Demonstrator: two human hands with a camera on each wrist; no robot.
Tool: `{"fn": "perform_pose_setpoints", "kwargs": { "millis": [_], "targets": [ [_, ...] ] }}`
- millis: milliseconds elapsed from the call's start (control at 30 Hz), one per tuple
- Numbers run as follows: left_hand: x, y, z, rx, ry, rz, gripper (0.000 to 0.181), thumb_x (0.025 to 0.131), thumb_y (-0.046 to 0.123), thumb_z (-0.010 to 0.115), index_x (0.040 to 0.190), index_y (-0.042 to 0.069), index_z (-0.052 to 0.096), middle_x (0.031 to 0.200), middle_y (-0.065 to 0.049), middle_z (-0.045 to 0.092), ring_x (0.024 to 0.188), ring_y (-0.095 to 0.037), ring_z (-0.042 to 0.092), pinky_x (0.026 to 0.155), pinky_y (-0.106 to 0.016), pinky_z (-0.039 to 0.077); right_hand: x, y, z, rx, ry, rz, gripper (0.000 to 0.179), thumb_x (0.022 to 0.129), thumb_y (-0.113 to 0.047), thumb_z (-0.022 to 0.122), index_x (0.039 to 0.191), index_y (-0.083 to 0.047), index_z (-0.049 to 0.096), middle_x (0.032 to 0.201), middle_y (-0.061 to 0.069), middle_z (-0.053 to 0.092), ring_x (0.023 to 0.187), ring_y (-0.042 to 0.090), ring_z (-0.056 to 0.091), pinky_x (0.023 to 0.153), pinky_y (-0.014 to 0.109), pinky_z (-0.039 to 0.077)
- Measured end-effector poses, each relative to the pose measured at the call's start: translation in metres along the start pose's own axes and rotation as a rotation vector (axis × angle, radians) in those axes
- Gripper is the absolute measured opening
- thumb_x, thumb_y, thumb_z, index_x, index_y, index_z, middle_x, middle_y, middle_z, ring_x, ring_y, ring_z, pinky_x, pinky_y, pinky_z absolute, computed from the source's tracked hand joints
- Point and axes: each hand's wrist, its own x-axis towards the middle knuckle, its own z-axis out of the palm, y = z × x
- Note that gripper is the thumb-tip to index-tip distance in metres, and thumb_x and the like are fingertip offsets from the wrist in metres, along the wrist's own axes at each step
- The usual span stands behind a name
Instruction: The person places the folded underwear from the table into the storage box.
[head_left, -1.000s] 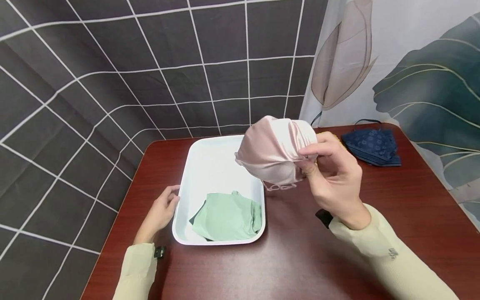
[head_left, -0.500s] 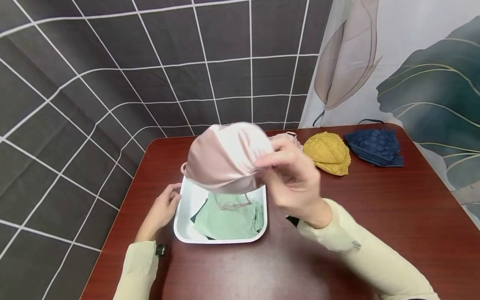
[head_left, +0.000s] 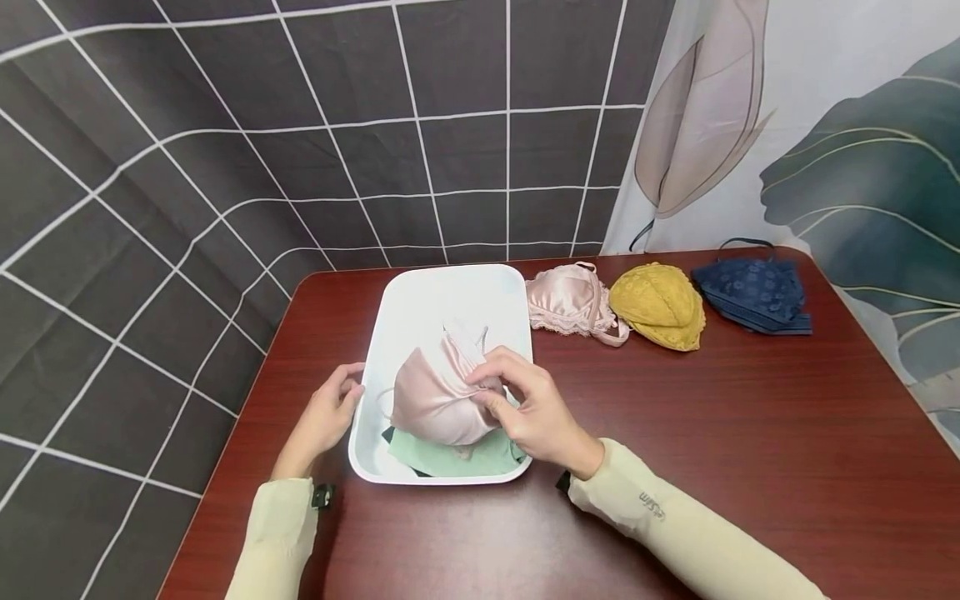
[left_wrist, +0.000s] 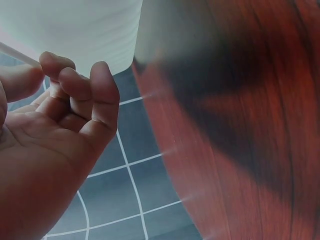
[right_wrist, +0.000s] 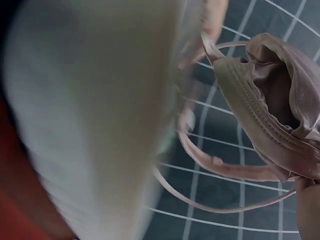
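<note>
A pink satin bra [head_left: 435, 400] is over the near half of a white tray [head_left: 465, 292]. My right hand [head_left: 540, 421] pinches its right edge between thumb and fingers. Thin straps hang loose from the bra [right_wrist: 260, 120] in the right wrist view. Under it, a folded light green garment [head_left: 442, 458] lies in the tray, partly hidden. On the tray's left side, my left hand [head_left: 321, 417] holds the rim. The left wrist view shows its thumb and forefinger meeting at that rim, the other fingers bent.
Along the back of the dark red table [head_left: 712, 467], right of the tray, lie a pale pink lace-edged bra [head_left: 570, 296], a mustard yellow bra [head_left: 658, 304] and a navy bra [head_left: 753, 292]. A grey gridded cloth [head_left: 457, 167] hangs behind and at the left.
My right hand has carried the pink satin bra left and down, from above the tray's right side into the tray over the green garment. My left hand stays at the rim.
</note>
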Motion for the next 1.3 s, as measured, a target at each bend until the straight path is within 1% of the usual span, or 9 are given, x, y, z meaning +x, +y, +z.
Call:
{"fn": "perform_pose_setpoints", "kwargs": {
  "millis": [133,267,500,633,833,967,1133,1233,1300],
  "targets": [
    [0.0,-0.001,0.0,0.0,0.002,0.007,0.039,0.097,0.007,0.05,0.135,0.003,0.041,0.09,-0.011,0.06,0.075,-0.023,0.054,0.068,-0.038,0.046,-0.013,0.011,0.008,-0.043,-0.022,0.094,0.025,0.08,0.013,0.066,0.101,-0.002,0.063,0.095,0.007,0.061,0.079,0.018,0.054,0.066,0.026,0.047],
    [0.0,-0.001,0.0,0.002,0.006,0.015,0.039,0.097,0.008,0.049,0.135,0.003,0.041,0.091,-0.011,0.06,0.075,-0.023,0.054,0.068,-0.038,0.045,-0.023,0.017,0.013,-0.098,-0.032,0.244,0.024,0.083,0.006,0.066,0.103,-0.007,0.063,0.097,0.002,0.061,0.082,0.015,0.054,0.069,0.026,0.047],
    [-0.001,0.0,0.0,0.01,0.029,0.044,0.038,0.096,0.006,0.05,0.133,0.002,0.043,0.088,-0.011,0.06,0.073,-0.023,0.053,0.066,-0.038,0.045,-0.027,0.013,0.013,-0.359,-0.073,0.385,0.029,0.081,0.0,0.072,0.104,-0.014,0.065,0.102,-0.005,0.064,0.1,0.011,0.057,0.086,0.032,0.044],
    [-0.001,0.0,0.001,0.008,0.04,0.07,0.037,0.096,0.003,0.05,0.132,0.0,0.044,0.086,-0.011,0.061,0.073,-0.023,0.053,0.067,-0.039,0.045,-0.028,0.011,0.011,-0.496,-0.109,0.477,0.03,0.079,-0.001,0.072,0.105,-0.015,0.066,0.1,-0.002,0.066,0.096,0.014,0.06,0.083,0.037,0.045],
    [0.0,0.0,0.002,0.012,0.035,0.055,0.036,0.096,0.004,0.05,0.132,0.001,0.043,0.087,-0.011,0.061,0.074,-0.023,0.053,0.068,-0.039,0.045,-0.026,0.009,0.007,-0.616,-0.183,0.592,0.031,0.081,0.002,0.069,0.108,-0.013,0.068,0.094,0.001,0.063,0.083,0.014,0.056,0.073,0.035,0.044],
    [0.0,-0.001,0.002,0.008,0.032,0.053,0.037,0.096,0.004,0.05,0.132,0.0,0.044,0.087,-0.011,0.061,0.073,-0.023,0.053,0.067,-0.038,0.045,-0.026,0.008,0.006,-0.648,-0.203,0.583,0.03,0.081,0.001,0.068,0.109,-0.011,0.069,0.097,0.002,0.06,0.088,0.016,0.054,0.078,0.036,0.044],
    [0.0,-0.001,0.001,0.001,0.036,0.062,0.037,0.096,0.004,0.051,0.132,0.0,0.044,0.088,-0.012,0.061,0.073,-0.023,0.054,0.067,-0.038,0.045,-0.026,0.009,0.004,-0.592,-0.181,0.421,0.04,0.08,0.007,0.065,0.115,-0.012,0.067,0.113,0.003,0.058,0.108,0.017,0.052,0.091,0.037,0.041],
    [0.0,-0.001,0.001,0.004,0.036,0.063,0.037,0.096,0.004,0.051,0.132,0.0,0.044,0.088,-0.012,0.061,0.073,-0.023,0.054,0.066,-0.038,0.045,-0.026,0.009,0.003,-0.535,-0.224,0.353,0.04,0.081,0.005,0.062,0.116,-0.014,0.066,0.122,0.005,0.056,0.115,0.018,0.049,0.094,0.038,0.039],
    [0.0,-0.001,0.001,0.006,0.033,0.056,0.037,0.096,0.004,0.051,0.132,0.001,0.044,0.089,-0.012,0.061,0.073,-0.023,0.054,0.067,-0.038,0.045,-0.027,0.008,0.004,-0.504,-0.268,0.352,0.036,0.084,-0.004,0.063,0.118,-0.015,0.065,0.127,0.007,0.054,0.119,0.02,0.046,0.097,0.04,0.037]
  ]
}}
